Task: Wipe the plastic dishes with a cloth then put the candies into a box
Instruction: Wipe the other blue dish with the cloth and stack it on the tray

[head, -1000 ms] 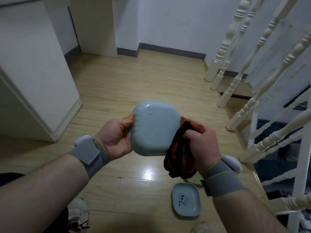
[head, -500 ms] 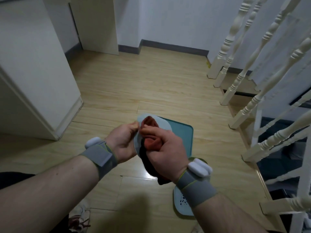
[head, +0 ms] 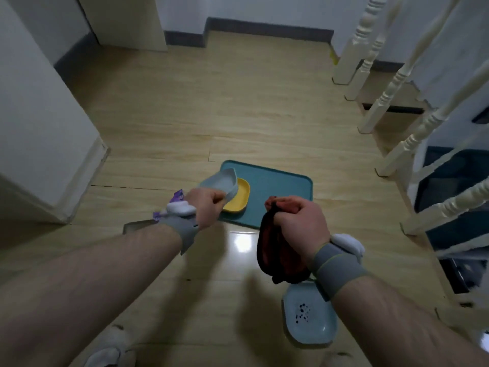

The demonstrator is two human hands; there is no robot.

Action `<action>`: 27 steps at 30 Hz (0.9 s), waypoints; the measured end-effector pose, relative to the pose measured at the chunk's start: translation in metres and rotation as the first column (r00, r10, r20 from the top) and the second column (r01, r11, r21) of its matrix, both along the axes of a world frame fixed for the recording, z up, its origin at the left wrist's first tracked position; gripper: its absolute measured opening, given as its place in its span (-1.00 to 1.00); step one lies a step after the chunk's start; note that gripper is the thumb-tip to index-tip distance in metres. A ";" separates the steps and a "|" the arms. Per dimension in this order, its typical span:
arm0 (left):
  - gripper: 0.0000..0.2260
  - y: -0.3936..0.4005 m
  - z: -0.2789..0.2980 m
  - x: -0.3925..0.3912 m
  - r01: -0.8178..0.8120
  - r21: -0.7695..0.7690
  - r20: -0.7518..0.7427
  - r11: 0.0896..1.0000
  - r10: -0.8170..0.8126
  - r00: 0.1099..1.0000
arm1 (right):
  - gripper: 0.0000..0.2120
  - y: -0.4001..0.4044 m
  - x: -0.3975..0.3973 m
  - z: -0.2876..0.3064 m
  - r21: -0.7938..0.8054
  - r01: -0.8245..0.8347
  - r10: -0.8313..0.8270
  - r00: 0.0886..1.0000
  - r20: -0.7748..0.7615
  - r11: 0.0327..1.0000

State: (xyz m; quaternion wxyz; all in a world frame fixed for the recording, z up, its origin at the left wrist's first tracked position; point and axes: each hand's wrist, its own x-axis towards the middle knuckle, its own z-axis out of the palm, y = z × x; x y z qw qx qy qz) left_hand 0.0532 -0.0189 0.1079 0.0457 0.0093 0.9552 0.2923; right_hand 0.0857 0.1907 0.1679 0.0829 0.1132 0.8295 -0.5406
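My left hand (head: 205,207) grips a pale blue plastic dish (head: 221,182) by its near edge and holds it tilted over the left end of a teal tray (head: 280,186) on the floor. A yellow dish (head: 238,198) lies in the tray just beneath it. My right hand (head: 296,221) grips a bunched red and black cloth (head: 275,250) that hangs down, apart from the dish. Another pale blue dish (head: 309,313) with dark specks in it lies on the floor below my right wrist. Purple candy wrappers (head: 178,197) show behind my left wrist.
A white stair railing (head: 412,123) with turned balusters runs along the right, with steps going down behind it. A white cabinet (head: 39,128) stands at the left. My shoes (head: 108,350) are at the bottom edge. A flat greyish object (head: 137,226), partly hidden, lies beside my left forearm.
My right hand has pulled the cloth off the dish and moved right. My left hand has lowered the pale blue dish toward the tray. The camera has tilted down.
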 end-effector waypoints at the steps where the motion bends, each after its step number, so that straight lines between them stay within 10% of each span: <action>1: -0.79 0.001 -0.022 -0.021 0.056 -0.078 0.017 0.995 -0.054 0.998 | -0.74 0.002 -0.016 -0.013 -0.004 0.009 -0.009 1.000 0.022 1.000; 14: -0.69 0.026 -0.170 -0.117 0.457 -0.515 0.356 0.725 -0.304 0.884 | -0.66 0.023 -0.075 -0.120 -0.165 0.142 -0.108 0.974 0.198 0.976; 21: -0.70 0.026 -0.184 -0.116 0.385 -0.448 0.388 0.807 -0.212 0.897 | -0.68 0.028 -0.081 -0.132 -0.144 0.172 -0.134 0.960 0.245 0.974; 27: -0.65 0.058 -0.177 -0.086 0.363 -0.401 -0.080 0.841 -0.427 0.901 | -0.67 0.040 -0.079 -0.118 -0.138 0.193 -0.161 0.964 0.213 0.972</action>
